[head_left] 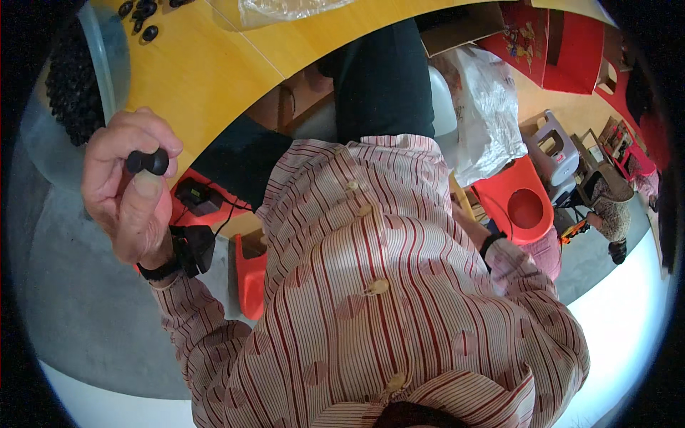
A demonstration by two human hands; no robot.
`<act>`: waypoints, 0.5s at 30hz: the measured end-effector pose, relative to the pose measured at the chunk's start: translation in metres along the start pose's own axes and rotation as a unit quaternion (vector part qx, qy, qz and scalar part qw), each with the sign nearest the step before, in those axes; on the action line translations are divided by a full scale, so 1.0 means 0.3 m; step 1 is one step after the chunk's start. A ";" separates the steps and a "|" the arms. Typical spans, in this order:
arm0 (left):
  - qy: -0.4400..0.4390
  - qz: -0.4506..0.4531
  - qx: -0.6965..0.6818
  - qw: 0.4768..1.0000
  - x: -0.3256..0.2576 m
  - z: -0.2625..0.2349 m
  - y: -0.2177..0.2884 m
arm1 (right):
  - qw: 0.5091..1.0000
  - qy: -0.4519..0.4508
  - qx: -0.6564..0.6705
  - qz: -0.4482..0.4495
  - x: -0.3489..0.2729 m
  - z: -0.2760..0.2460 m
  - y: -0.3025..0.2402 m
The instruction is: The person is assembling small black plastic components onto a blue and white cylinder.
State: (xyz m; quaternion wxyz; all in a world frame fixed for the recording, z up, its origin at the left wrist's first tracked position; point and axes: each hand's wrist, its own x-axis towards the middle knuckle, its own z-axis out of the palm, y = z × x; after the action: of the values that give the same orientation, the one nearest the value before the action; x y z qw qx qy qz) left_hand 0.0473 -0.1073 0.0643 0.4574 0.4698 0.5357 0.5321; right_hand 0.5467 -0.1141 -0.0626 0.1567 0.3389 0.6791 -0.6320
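My left hand (132,189) is raised beside the table's edge, its thumb and fingers closed on a small black rubber piece (148,162). The piece has two rounded ends and a narrower middle. Near that hand stands a translucent tub (100,53) holding a heap of similar black pieces (73,89). My right hand (467,221) is low at my side, partly covered by my striped shirt. Its fingers are hidden, so whether it holds anything does not show.
Several loose black pieces (149,33) and a clear plastic bag (285,8) lie on the yellow table (207,71). To the right are a white plastic bag (489,107), a red stool (503,192), a grey stool (556,153), red boxes (574,57) and another person (612,207).
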 end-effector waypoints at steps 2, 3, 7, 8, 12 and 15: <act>-0.015 0.008 -0.007 1.000 0.026 -0.012 -0.030 | 0.991 -0.114 -0.021 0.071 0.027 0.011 -0.091; -0.034 0.020 -0.011 0.999 0.038 -0.017 -0.039 | 0.980 -0.169 -0.030 0.104 0.061 0.010 -0.122; -0.017 0.006 -0.011 1.000 0.045 -0.014 -0.030 | 0.893 -0.381 -0.064 0.232 -0.293 -0.284 -0.038; -0.029 0.021 -0.010 0.999 0.041 -0.019 -0.037 | 0.893 -0.356 -0.074 0.266 -0.350 -0.352 -0.026; -0.052 0.044 -0.021 0.997 -0.003 -0.038 0.023 | 0.835 -0.436 -0.036 0.335 -0.339 -0.587 -0.111; -0.035 0.037 -0.024 0.998 -0.039 -0.004 0.022 | 0.855 -0.383 -0.007 0.349 -0.321 -0.619 -0.130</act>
State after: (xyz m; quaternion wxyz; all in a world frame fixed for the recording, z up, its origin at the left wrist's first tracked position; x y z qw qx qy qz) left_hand 0.0479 -0.1191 0.0709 0.4676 0.4963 0.4885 0.5444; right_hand 0.6306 0.0407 0.0567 0.6171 0.2835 0.4069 -0.6109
